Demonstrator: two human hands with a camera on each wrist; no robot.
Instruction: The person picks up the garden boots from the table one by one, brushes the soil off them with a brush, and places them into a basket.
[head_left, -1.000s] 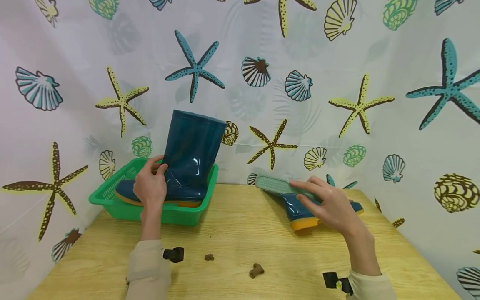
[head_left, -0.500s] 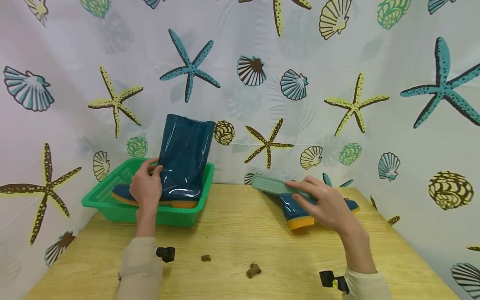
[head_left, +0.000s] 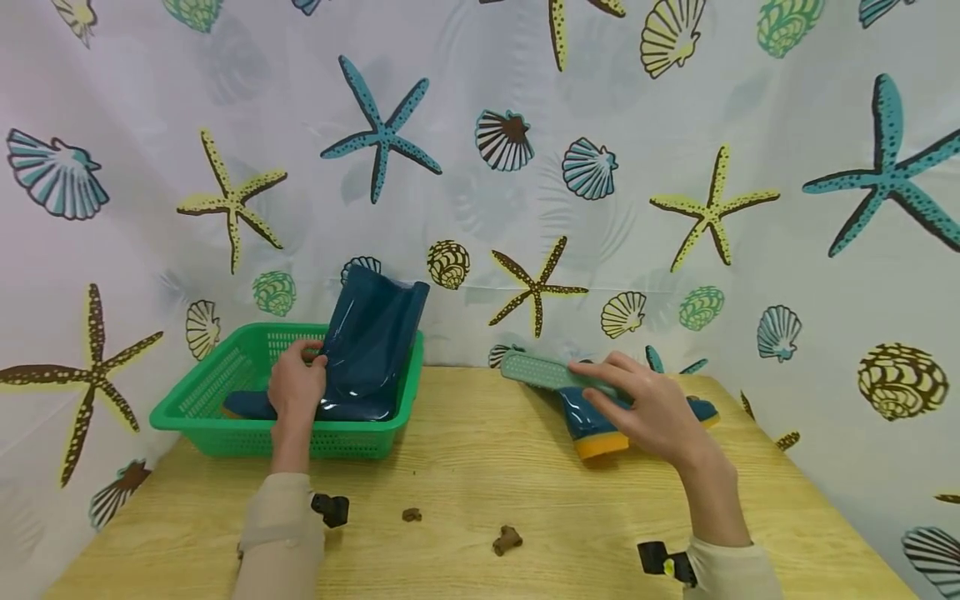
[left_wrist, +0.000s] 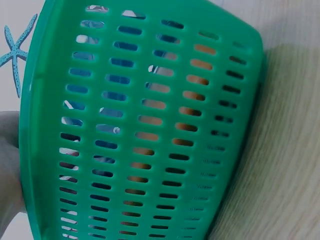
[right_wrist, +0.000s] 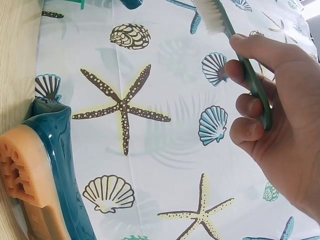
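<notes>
My left hand (head_left: pixel 296 379) grips a blue rubber boot (head_left: pixel 367 350) by its ankle. The boot sits inside a green plastic basket (head_left: pixel 225 438), sole down, its soft shaft leaning back. Its orange sole shows through the slots of the basket wall (left_wrist: pixel 120 95) in the left wrist view. At the right, my right hand (head_left: pixel 652 408) holds a green scrub brush (head_left: pixel 536 371) by its handle, the white bristles (right_wrist: pixel 210 17) facing away from the palm. Below that hand a second blue boot (head_left: pixel 588 417) with an orange sole (right_wrist: pixel 25 165) lies on its side, partly covered by the hand and brush.
Two brown clumps, a larger one (head_left: pixel 507 540) and a smaller one (head_left: pixel 412 515), lie on the front of the wooden table (head_left: pixel 480 467). Behind and at both sides hangs a white curtain (head_left: pixel 480 208) printed with starfish and shells.
My left hand has lowered the boot deeper into the basket, and its shaft has slumped. The basket's front rim now hides the sole in the head view. My right hand stays with the brush.
</notes>
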